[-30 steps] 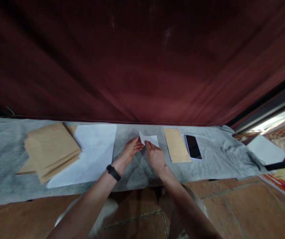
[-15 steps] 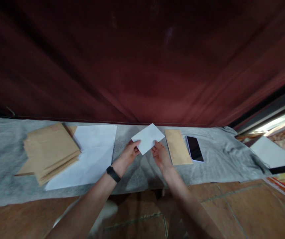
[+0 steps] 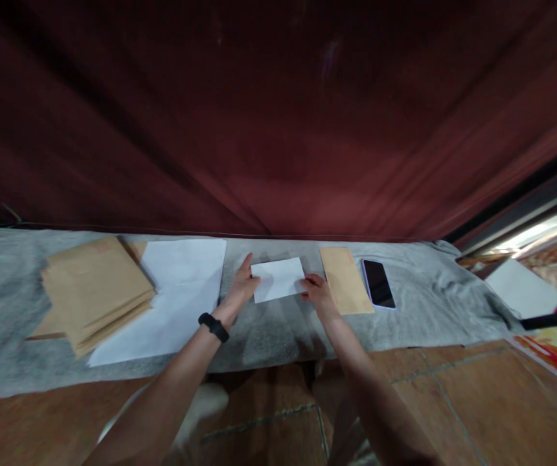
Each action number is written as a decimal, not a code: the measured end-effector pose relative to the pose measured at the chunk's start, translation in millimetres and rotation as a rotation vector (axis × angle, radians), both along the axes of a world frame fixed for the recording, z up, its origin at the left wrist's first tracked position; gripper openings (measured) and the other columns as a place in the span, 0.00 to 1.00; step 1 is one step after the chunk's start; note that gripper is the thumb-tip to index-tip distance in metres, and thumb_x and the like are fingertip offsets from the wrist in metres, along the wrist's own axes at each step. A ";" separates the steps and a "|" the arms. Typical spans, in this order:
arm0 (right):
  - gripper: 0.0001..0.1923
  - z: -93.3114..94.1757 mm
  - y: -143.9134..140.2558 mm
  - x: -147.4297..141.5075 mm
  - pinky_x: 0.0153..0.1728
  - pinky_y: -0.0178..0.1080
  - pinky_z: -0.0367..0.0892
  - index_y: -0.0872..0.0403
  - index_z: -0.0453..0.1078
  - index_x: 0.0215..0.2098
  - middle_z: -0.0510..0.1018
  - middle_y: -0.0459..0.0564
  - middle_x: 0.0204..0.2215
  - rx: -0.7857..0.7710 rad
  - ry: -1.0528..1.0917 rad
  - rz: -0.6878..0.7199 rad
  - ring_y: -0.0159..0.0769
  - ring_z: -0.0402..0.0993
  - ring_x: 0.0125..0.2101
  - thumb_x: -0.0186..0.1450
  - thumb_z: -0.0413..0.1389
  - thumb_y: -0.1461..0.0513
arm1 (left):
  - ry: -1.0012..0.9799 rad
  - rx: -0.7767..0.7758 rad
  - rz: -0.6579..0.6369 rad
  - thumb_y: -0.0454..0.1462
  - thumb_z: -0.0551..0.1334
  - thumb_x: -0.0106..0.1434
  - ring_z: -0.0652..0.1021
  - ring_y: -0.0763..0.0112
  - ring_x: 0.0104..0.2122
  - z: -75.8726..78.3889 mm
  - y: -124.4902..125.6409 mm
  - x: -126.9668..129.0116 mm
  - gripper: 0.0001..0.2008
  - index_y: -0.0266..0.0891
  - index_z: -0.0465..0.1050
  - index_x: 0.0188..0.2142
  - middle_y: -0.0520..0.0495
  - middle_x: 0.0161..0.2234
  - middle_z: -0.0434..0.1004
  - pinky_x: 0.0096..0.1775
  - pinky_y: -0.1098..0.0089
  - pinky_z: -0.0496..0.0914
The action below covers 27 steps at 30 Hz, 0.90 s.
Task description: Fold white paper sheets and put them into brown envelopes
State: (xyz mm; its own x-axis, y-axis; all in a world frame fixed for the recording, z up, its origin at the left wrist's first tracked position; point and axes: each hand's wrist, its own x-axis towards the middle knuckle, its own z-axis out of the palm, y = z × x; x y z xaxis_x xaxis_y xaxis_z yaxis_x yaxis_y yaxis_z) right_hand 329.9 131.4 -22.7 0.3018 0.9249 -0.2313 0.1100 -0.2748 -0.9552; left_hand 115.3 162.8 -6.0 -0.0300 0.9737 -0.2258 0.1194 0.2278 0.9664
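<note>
A small white rectangle of paper (image 3: 278,279), apparently folded, lies nearly level between my hands, low over the grey cloth. My left hand (image 3: 244,283) holds its left edge, the thumb on top and the index finger stretched out away from me. At the right edge, the thumb and fingers of my right hand (image 3: 316,288) pinch the paper. Just right of that hand, a narrow brown envelope (image 3: 346,279) lies flat on the cloth. Left of my left hand are large white sheets (image 3: 188,285), partly covered by a stack of brown envelopes (image 3: 98,281).
A phone (image 3: 378,283) with a pale purple edge lies beside the single envelope. The grey cloth (image 3: 434,304) covers the long narrow surface, and a dark red sheet (image 3: 278,129) rises behind it. A white flat object (image 3: 524,287) stands at the far right. Below is tiled floor (image 3: 453,395).
The white paper has turned from a slant to nearly level and come down slightly. My left index finger has stretched out, and my right hand has moved to the paper's right edge.
</note>
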 end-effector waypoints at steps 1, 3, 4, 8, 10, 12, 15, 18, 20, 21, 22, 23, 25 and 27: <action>0.07 -0.9 -0.7 0.9 0.27 0.35 0.71 0.53 0.72 0.33 0.77 0.42 0.24 -0.006 -0.050 0.017 0.33 0.74 0.23 0.58 0.60 0.58 | 0.057 0.015 -0.006 0.25 0.59 0.49 0.76 0.68 0.25 -1.1 1.6 -1.2 0.50 0.36 0.51 0.73 0.53 0.29 0.80 0.32 0.72 0.68; 0.02 -1.6 -3.9 1.2 0.31 0.36 0.70 0.53 0.73 0.31 0.77 0.43 0.23 -0.009 -0.143 0.040 0.36 0.76 0.27 0.59 0.60 0.62 | 0.176 0.041 -0.009 0.24 0.59 0.50 0.77 0.66 0.27 -2.3 4.1 -2.2 0.49 0.37 0.53 0.72 0.53 0.28 0.79 0.35 0.70 0.70; 0.02 -1.3 -6.1 0.5 0.35 0.36 0.70 0.53 0.74 0.31 0.78 0.45 0.25 -0.012 -0.225 0.057 0.38 0.78 0.31 0.60 0.59 0.63 | 0.235 0.056 -0.008 0.24 0.59 0.50 0.78 0.64 0.29 -2.4 4.9 -1.9 0.48 0.36 0.54 0.72 0.52 0.28 0.79 0.37 0.69 0.70; 0.11 3.5 -15.6 -5.8 0.42 0.41 0.69 0.54 0.75 0.47 0.82 0.55 0.39 -0.042 -0.794 0.185 0.45 0.80 0.41 0.69 0.53 0.63 | 0.425 0.113 -0.030 0.25 0.59 0.54 0.81 0.57 0.37 -2.2 4.2 2.0 0.45 0.33 0.53 0.72 0.45 0.33 0.81 0.44 0.65 0.71; 0.16 6.3 -18.8 -9.4 0.46 0.44 0.69 0.55 0.72 0.54 0.81 0.59 0.46 -0.026 -1.013 0.228 0.48 0.78 0.46 0.72 0.50 0.63 | 0.475 0.133 -0.028 0.26 0.59 0.55 0.81 0.55 0.41 -3.1 2.7 3.9 0.43 0.33 0.54 0.72 0.43 0.37 0.82 0.47 0.64 0.71; 0.18 7.6 -20.7 -13.3 0.50 0.46 0.68 0.57 0.70 0.58 0.79 0.62 0.50 0.044 -1.117 0.252 0.50 0.76 0.50 0.73 0.48 0.62 | 0.493 0.162 -0.014 0.26 0.60 0.56 0.81 0.54 0.45 -4.9 1.3 5.0 0.42 0.36 0.56 0.71 0.42 0.41 0.83 0.50 0.63 0.71; 0.21 4.1 -22.6 -20.8 0.58 0.47 0.64 0.57 0.68 0.62 0.75 0.61 0.58 0.216 -1.143 0.340 0.49 0.70 0.57 0.75 0.45 0.62 | 0.535 0.216 -0.020 0.27 0.59 0.58 0.79 0.54 0.51 -7.6 -0.3 5.8 0.41 0.36 0.56 0.71 0.39 0.47 0.82 0.54 0.62 0.70; 0.24 -5.7 -25.2 -29.3 0.66 0.47 0.56 0.56 0.63 0.68 0.65 0.56 0.68 0.327 -1.124 0.468 0.46 0.62 0.66 0.76 0.44 0.59 | 0.646 0.240 -0.059 0.26 0.57 0.60 0.77 0.54 0.54 -8.7 -2.2 7.0 0.40 0.34 0.53 0.72 0.34 0.55 0.77 0.56 0.61 0.69; 0.26 -13.3 -27.2 -33.1 0.68 0.49 0.52 0.56 0.60 0.70 0.61 0.55 0.71 0.327 -1.132 0.505 0.45 0.57 0.69 0.77 0.44 0.57 | 0.714 0.240 -0.071 0.26 0.56 0.61 0.77 0.54 0.54 -8.3 -3.8 8.1 0.39 0.34 0.52 0.72 0.32 0.57 0.75 0.56 0.61 0.69; 0.26 -16.7 -28.1 -34.2 0.69 0.50 0.50 0.56 0.60 0.70 0.60 0.56 0.71 0.315 -1.142 0.504 0.46 0.55 0.70 0.77 0.44 0.57 | 0.739 0.240 -0.073 0.26 0.55 0.62 0.77 0.55 0.54 -7.7 -4.8 8.5 0.39 0.34 0.52 0.72 0.32 0.57 0.74 0.56 0.61 0.70; 0.27 -19.6 -28.8 -34.7 0.69 0.52 0.49 0.56 0.59 0.71 0.59 0.57 0.71 0.303 -1.153 0.497 0.46 0.54 0.70 0.77 0.43 0.56 | 0.758 0.240 -0.073 0.26 0.55 0.62 0.78 0.55 0.53 -6.9 -5.9 8.8 0.38 0.35 0.53 0.72 0.32 0.57 0.73 0.55 0.61 0.70; 0.27 -22.0 -29.3 -34.8 0.69 0.53 0.48 0.56 0.58 0.71 0.58 0.57 0.72 0.294 -1.164 0.488 0.47 0.53 0.71 0.78 0.43 0.55 | 0.774 0.245 -0.074 0.26 0.55 0.62 0.78 0.56 0.52 -6.0 -7.1 8.9 0.38 0.35 0.54 0.72 0.32 0.58 0.73 0.55 0.62 0.71; 0.28 -24.9 -29.9 -34.3 0.70 0.54 0.47 0.55 0.57 0.72 0.56 0.58 0.72 0.288 -1.182 0.472 0.47 0.52 0.71 0.78 0.43 0.54 | 0.815 0.267 -0.078 0.26 0.55 0.62 0.78 0.56 0.52 -4.1 -9.9 8.9 0.36 0.37 0.57 0.70 0.33 0.59 0.72 0.55 0.61 0.71; 0.28 -25.9 -30.1 -34.0 0.70 0.54 0.46 0.54 0.57 0.72 0.55 0.57 0.72 0.292 -1.193 0.466 0.47 0.52 0.71 0.78 0.43 0.54 | 0.882 0.318 -0.062 0.27 0.54 0.63 0.74 0.53 0.57 -3.3 -13.2 10.0 0.33 0.37 0.62 0.68 0.33 0.62 0.69 0.59 0.57 0.68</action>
